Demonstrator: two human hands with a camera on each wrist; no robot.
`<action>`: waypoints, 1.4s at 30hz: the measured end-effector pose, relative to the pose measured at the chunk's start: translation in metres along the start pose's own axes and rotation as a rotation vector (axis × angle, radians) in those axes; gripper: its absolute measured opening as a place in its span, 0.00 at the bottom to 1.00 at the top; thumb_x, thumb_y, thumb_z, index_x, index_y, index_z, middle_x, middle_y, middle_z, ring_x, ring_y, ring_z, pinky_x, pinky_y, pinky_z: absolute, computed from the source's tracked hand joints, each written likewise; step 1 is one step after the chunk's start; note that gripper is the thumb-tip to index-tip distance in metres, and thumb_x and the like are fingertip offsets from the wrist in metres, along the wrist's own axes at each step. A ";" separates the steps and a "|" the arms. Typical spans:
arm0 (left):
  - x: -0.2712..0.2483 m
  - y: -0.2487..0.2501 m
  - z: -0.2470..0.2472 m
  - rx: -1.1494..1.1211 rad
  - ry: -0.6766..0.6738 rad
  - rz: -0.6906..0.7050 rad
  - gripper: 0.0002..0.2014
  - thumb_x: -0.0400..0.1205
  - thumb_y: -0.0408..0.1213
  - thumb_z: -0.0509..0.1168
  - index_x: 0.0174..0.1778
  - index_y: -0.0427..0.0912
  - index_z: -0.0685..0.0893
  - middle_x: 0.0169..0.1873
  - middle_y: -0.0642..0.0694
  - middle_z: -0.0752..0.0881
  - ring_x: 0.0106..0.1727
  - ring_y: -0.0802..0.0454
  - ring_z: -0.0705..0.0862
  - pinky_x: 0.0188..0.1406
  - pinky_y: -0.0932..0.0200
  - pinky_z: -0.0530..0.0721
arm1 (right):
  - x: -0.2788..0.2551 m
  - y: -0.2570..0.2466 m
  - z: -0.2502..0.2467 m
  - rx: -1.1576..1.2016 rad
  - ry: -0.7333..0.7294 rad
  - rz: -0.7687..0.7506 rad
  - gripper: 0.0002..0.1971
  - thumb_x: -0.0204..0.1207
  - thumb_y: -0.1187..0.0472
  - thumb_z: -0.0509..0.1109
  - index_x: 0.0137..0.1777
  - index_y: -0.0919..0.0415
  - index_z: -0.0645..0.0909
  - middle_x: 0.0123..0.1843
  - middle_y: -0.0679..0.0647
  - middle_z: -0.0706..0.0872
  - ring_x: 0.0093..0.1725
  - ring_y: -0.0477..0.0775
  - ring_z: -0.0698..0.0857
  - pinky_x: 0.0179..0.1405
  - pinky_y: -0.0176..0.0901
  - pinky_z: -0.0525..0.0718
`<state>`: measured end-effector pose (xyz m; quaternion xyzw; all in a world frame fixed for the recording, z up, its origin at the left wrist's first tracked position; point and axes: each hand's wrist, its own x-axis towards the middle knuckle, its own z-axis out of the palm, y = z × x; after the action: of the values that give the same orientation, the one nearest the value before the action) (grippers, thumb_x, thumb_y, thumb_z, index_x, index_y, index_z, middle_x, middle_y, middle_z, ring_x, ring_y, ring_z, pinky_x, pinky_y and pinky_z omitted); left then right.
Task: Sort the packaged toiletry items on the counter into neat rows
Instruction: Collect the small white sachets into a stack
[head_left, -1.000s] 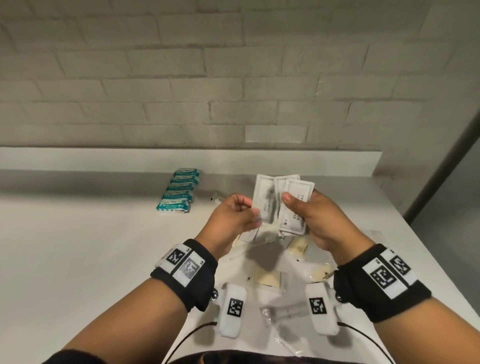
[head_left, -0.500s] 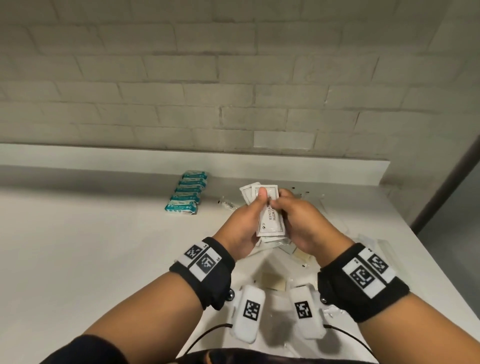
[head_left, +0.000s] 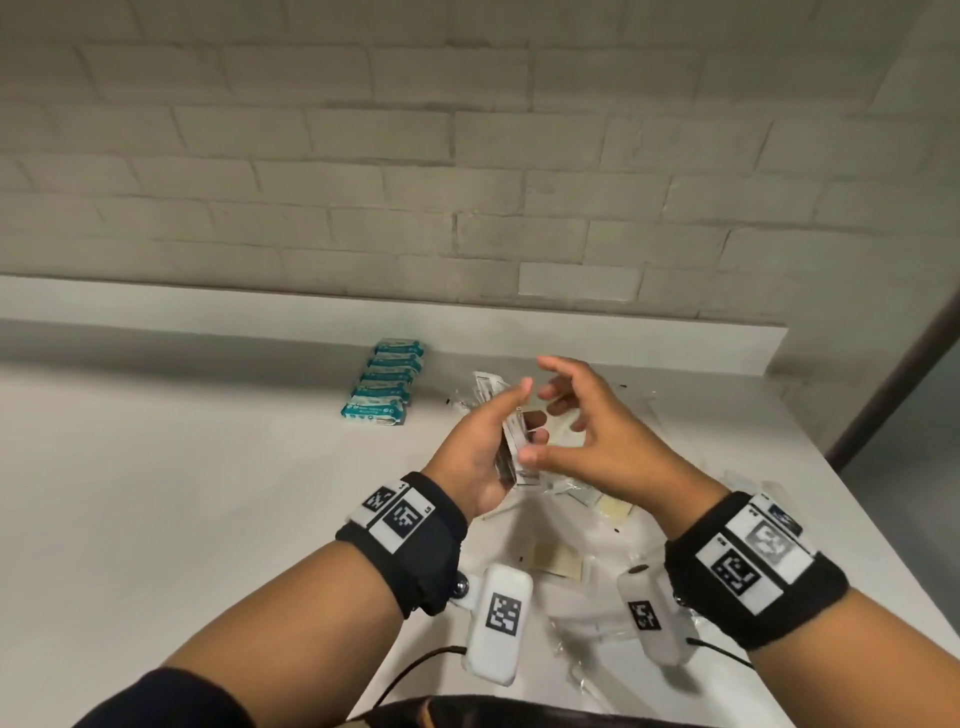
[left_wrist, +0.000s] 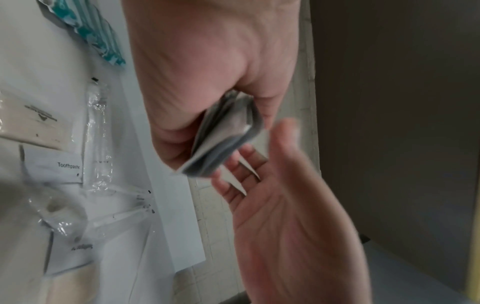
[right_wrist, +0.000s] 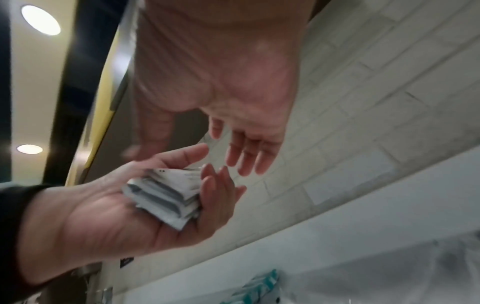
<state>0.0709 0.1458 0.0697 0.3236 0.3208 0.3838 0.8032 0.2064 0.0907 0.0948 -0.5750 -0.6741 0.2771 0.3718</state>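
My left hand (head_left: 498, 441) grips a stack of white sachets (head_left: 514, 449) edge-up above the white counter (head_left: 208, 493). In the left wrist view the stack (left_wrist: 223, 133) sits between thumb and curled fingers. My right hand (head_left: 566, 415) hovers just right of the stack, fingers spread and holding nothing; the right wrist view shows its bare palm (right_wrist: 233, 115) above the left hand's sachets (right_wrist: 166, 195). A neat row of teal packs (head_left: 384, 382) lies on the counter to the left, near the back ledge.
Below the hands lie loose items: a sachet marked Toothpaste (left_wrist: 64, 166), clear-wrapped pieces (left_wrist: 98, 139) and beige packets (head_left: 558, 558). A brick wall (head_left: 467, 182) rises behind the ledge. The counter's right edge (head_left: 810, 441) drops to the floor.
The fanned sachets were squared into one stack by both hands. My right hand has since let go and spread its fingers, leaving the stack in my left hand alone.
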 end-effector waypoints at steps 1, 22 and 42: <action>-0.001 0.002 -0.001 0.005 -0.035 -0.040 0.20 0.79 0.53 0.67 0.58 0.41 0.83 0.39 0.43 0.81 0.35 0.51 0.81 0.36 0.55 0.83 | -0.002 -0.004 -0.002 -0.029 -0.126 -0.023 0.59 0.58 0.51 0.86 0.81 0.32 0.47 0.74 0.41 0.66 0.69 0.38 0.71 0.58 0.28 0.72; -0.003 0.012 -0.001 -0.082 -0.186 -0.153 0.19 0.82 0.50 0.62 0.57 0.37 0.84 0.52 0.38 0.85 0.54 0.43 0.86 0.59 0.50 0.82 | 0.014 -0.023 0.016 -0.534 -0.245 -0.149 0.69 0.57 0.46 0.82 0.79 0.36 0.25 0.68 0.51 0.67 0.70 0.49 0.68 0.69 0.38 0.66; 0.111 0.026 -0.074 0.037 0.100 0.141 0.27 0.82 0.30 0.64 0.71 0.57 0.65 0.57 0.39 0.79 0.54 0.40 0.84 0.53 0.44 0.84 | 0.145 0.054 0.047 -0.216 -0.342 0.486 0.24 0.64 0.62 0.75 0.60 0.61 0.74 0.45 0.55 0.83 0.43 0.55 0.83 0.44 0.49 0.85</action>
<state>0.0590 0.2707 0.0163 0.3406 0.3441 0.4489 0.7510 0.1897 0.2457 0.0515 -0.7006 -0.5950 0.3773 0.1128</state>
